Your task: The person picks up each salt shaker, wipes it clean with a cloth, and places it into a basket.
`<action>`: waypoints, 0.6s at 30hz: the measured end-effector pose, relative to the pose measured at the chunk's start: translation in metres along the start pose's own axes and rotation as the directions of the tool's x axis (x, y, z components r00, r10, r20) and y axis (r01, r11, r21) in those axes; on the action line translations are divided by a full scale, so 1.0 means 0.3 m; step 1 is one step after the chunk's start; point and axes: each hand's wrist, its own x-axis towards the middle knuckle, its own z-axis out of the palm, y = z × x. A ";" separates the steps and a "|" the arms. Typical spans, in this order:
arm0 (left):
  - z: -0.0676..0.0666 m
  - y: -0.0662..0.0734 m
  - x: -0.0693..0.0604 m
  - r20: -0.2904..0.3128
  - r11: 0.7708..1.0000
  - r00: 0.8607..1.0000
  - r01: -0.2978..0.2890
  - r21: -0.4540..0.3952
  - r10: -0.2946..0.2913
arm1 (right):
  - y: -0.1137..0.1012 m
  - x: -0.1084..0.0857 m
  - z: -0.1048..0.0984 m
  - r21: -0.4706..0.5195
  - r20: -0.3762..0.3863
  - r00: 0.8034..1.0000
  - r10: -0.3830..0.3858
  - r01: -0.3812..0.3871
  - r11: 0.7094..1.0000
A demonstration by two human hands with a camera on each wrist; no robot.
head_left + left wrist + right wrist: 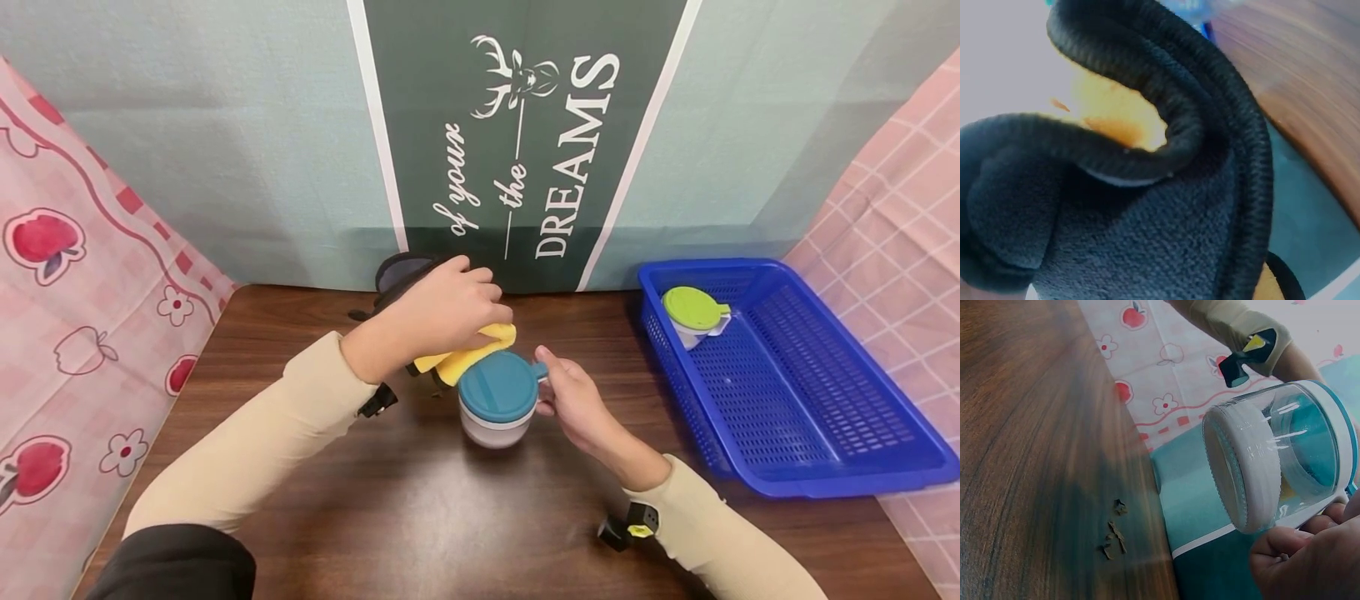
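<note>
My right hand (pixel 577 400) grips the handle of a clear seasoning jar (pixel 1310 437) with a blue-teal lid (pixel 498 386) and a white base. In the right wrist view the jar is held above the tabletop, its base facing the camera. A yellow cloth (pixel 465 358) with a dark grey reverse is bunched in my left hand (pixel 450 310), against or just beside the lid's far left edge. That cloth's dark side (pixel 1147 231) fills most of the left wrist view and hides the left fingers there.
A blue plastic basket (pixel 817 483) stands on the right, holding a similar jar with a green lid (pixel 692 307). Small brown scraps (pixel 1115 540) lie on the wooden table (pixel 360 517). A black item (pixel 405 271) sits behind the left hand, partly hidden.
</note>
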 end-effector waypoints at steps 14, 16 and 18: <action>0.063 -0.076 -0.048 0.012 0.984 0.993 0.115 -0.134 -0.114 | -0.016 -0.004 -0.013 0.028 -0.003 0.999 -0.047 0.047 0.999; 0.061 -0.080 -0.062 -0.003 0.983 0.993 0.119 -0.138 -0.120 | -0.018 -0.006 -0.015 0.030 -0.005 0.999 -0.054 0.054 0.998; 0.063 -0.084 -0.078 -0.011 0.981 0.992 0.126 -0.148 -0.129 | -0.019 -0.007 -0.017 0.031 -0.009 0.998 -0.058 0.058 0.998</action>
